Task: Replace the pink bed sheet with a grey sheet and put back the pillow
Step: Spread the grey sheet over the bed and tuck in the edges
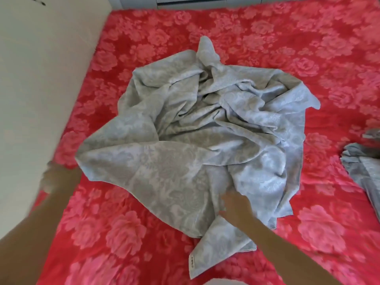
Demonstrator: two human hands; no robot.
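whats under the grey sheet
The pink floral sheet shows all around the crumpled grey sheet, so it lies beneath; anything within the folds is hidden.

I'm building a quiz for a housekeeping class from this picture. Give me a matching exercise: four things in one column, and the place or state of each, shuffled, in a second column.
Things:
1. grey sheet
2. pink floral sheet
3. right hand
4. second grey cloth

Place or state:
a. cut off by the picture's right edge
b. spread out underneath everything else
c. crumpled in a heap in the middle
d. touching the heap's near part

Pairs: 1-c, 2-b, 3-d, 4-a
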